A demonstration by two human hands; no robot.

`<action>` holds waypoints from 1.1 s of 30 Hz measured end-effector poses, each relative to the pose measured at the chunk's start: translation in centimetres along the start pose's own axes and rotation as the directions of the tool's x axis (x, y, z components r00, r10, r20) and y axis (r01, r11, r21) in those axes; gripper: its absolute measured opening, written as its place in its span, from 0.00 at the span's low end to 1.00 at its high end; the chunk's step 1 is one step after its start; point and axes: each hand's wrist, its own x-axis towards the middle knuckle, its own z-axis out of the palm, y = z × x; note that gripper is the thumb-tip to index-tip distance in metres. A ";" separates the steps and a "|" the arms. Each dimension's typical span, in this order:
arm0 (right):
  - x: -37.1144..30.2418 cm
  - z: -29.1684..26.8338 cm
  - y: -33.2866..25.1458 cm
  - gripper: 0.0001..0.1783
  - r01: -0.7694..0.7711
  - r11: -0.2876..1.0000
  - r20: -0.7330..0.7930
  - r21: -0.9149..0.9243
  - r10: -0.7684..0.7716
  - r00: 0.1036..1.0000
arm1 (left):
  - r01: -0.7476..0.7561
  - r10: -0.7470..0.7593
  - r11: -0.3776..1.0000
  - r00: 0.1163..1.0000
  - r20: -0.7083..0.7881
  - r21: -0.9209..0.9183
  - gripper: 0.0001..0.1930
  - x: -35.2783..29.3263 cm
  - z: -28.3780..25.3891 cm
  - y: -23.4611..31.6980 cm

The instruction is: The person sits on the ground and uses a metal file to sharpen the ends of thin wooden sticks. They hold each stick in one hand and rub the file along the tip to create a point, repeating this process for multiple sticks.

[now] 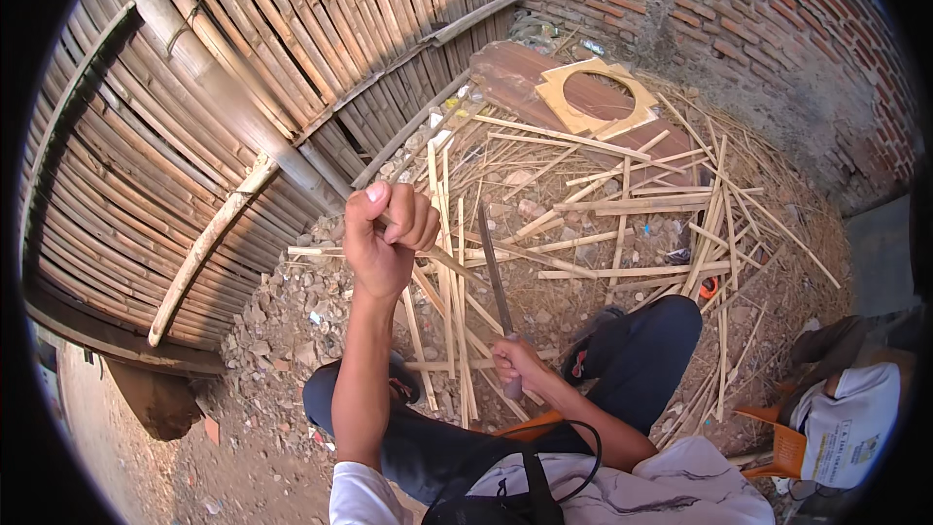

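My left hand (389, 231) is raised in front of me, fingers closed around one end of a bamboo strip (449, 262). That strip slants down to the right toward the blade of a long knife (496, 277); whether the two touch I cannot tell. Lower down, between my knees, my right hand (521, 366) grips the knife by its handle, with the narrow dark blade pointing up and away. Split bamboo strips (447, 331) lie on the ground beneath and beyond both hands.
A bamboo-slat wall (292, 29) stands at left, a brick wall (758, 29) at back right. Near their corner, a board with a round hole (634, 122) lies on a brown panel (505, 83). Rubble covers the ground. At right, another person (855, 418) sits by an orange chair (777, 442).
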 end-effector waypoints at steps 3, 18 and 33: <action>-0.4 -0.7 0.2 0.13 -0.007 1.000 -0.028 -0.015 0.006 1.000 | -0.004 0.011 0.998 0.993 -0.119 0.062 0.27 0.2 0.4 -0.1; 0.9 -1.2 0.3 0.13 -0.030 0.996 -0.068 0.078 0.036 0.997 | -0.135 0.256 0.944 0.876 -0.409 0.302 0.26 0.8 1.8 -1.1; -0.2 0.0 0.7 0.11 -0.033 0.999 -0.043 0.001 0.033 0.999 | -0.123 0.330 0.900 0.820 -0.468 0.418 0.27 0.6 1.5 -1.3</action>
